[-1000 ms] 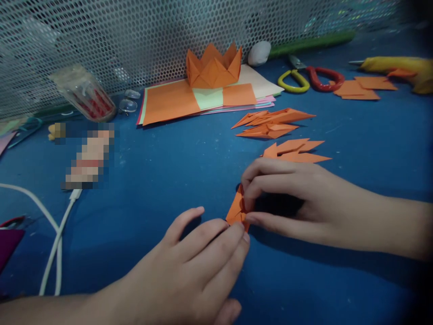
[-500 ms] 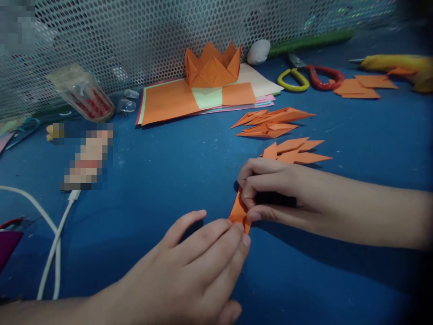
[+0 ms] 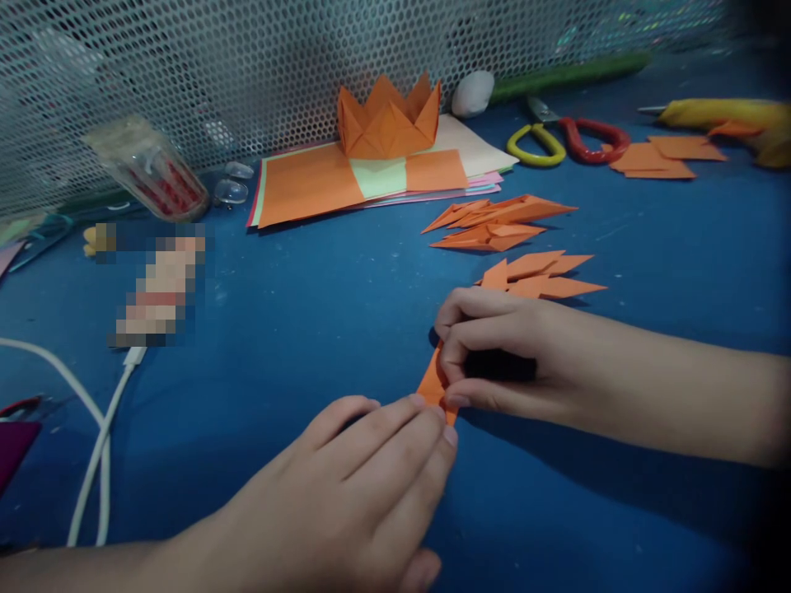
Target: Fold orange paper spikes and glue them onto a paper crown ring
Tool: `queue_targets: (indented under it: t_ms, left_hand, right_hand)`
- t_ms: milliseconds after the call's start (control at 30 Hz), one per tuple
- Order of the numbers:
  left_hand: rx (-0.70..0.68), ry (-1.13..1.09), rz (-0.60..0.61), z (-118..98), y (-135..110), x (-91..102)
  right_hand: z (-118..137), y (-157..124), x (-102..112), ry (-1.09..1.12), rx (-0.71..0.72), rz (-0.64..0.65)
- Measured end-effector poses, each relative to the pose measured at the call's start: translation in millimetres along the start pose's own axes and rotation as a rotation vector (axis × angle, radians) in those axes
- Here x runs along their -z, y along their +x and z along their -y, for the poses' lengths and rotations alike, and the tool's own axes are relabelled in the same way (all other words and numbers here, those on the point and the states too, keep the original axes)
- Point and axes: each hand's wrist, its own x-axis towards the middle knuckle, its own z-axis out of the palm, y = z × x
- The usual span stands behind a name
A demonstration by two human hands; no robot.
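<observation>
A small folded piece of orange paper (image 3: 433, 372) lies on the blue table between my hands, partly covered by fingers. My left hand (image 3: 364, 486) presses the paper's near end with its fingertips, the fingers close together and the thumb low beside them. From the right, my right hand (image 3: 500, 350) has its fingers curled and its thumb pressed onto the same piece in a pinch. Just beyond the right knuckles are several pointed orange folded pieces (image 3: 544, 287), partly hidden by that hand. More folded orange pieces (image 3: 494, 237) lie a little farther back.
An orange paper crown (image 3: 389, 123) stands on stacked coloured sheets (image 3: 309, 191). At the back right are scissors (image 3: 593, 142), orange paper squares (image 3: 658, 165) and a yellow glue gun (image 3: 710, 115). Leftward lie a clear packet (image 3: 154, 177), a blurred-out object (image 3: 161, 288) and a white cable (image 3: 105, 445).
My left little finger has drawn in toward the other fingers. The right thumb has slid slightly left and down on the paper; the other things stay put.
</observation>
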Motion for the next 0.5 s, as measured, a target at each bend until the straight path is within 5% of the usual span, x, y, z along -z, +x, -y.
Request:
queue_targets:
  t_ms: [267,500]
  left_hand:
    - [-0.001,-0.017,0.017,1.4,3.8,1.3]
    - [-0.015,0.016,0.047,0.9,1.3,3.0]
  right_hand:
    - [3.3,0.3,1.0,-0.026,-0.05,0.021]
    - [4.2,-2.8,-3.6,0.008,-0.051,-0.086]
